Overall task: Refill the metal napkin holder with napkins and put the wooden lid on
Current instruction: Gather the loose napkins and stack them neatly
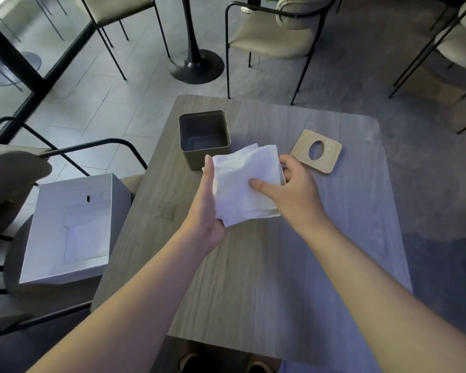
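Note:
A stack of white napkins (245, 181) is held above the table between both hands. My left hand (206, 205) presses flat against the stack's left edge and cups it from below. My right hand (293, 189) grips the right side, thumb on top. Just beyond the stack stands the square dark metal napkin holder (189, 122), open and with nothing visible inside. The wooden lid (300, 149), square with an oval hole, lies flat on the table to the right of the holder.
The wooden table (253, 278) fills the middle of the view. On a chair seat to its left sits an open white box (51, 270) with more white napkins in it. Dark-framed chairs (275, 36) and a table pedestal (195, 65) stand beyond.

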